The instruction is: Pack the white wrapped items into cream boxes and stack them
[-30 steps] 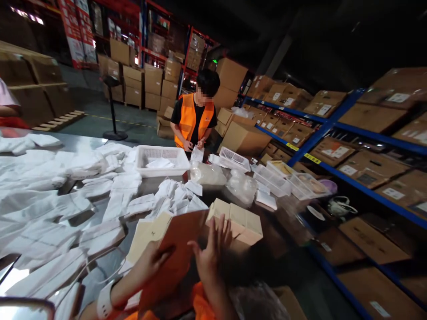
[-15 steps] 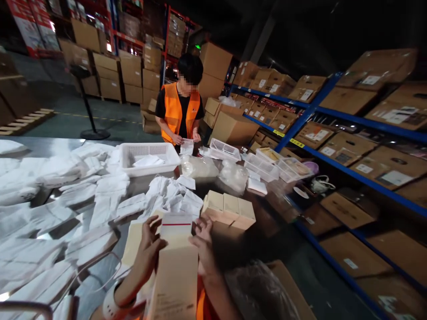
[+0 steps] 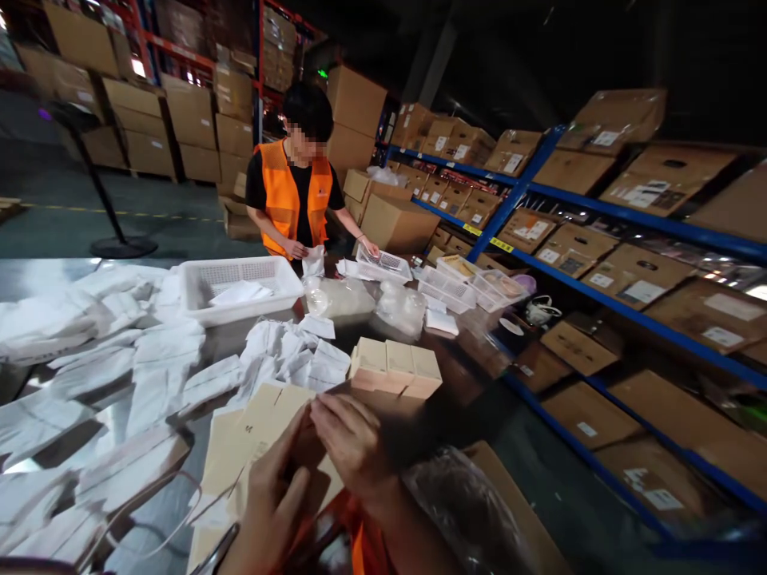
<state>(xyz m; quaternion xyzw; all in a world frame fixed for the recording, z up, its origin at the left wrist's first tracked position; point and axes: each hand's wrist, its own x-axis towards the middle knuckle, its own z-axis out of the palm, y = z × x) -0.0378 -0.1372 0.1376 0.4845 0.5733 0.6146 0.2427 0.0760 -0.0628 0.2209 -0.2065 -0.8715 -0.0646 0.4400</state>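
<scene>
My left hand (image 3: 272,487) is curled at the left side of a cream cardboard box (image 3: 331,477), most of which is hidden behind both hands. From the right, my right hand (image 3: 351,439) closes its fingers over the upper end of that box, its fingertips meeting those of my left hand. Flat cream box pieces (image 3: 248,427) with small dark print lie on the table just beyond and left of my hands. A block of several closed cream boxes (image 3: 395,367) stands ahead to the right. Crumpled white packets (image 3: 293,351) are heaped beyond the flat pieces.
White packets (image 3: 161,343) cover the table's left side. A white basket (image 3: 240,311), clear plastic bags (image 3: 399,311) and clear trays (image 3: 447,289) stand farther back. Across the table is a person (image 3: 296,188) in an orange vest. An open carton with plastic (image 3: 467,511) is at lower right.
The box end with the white, red-lined strip is no longer visible. My hands have drawn together over the box. The person opposite has reached one hand toward a basket. The view has shifted right.
</scene>
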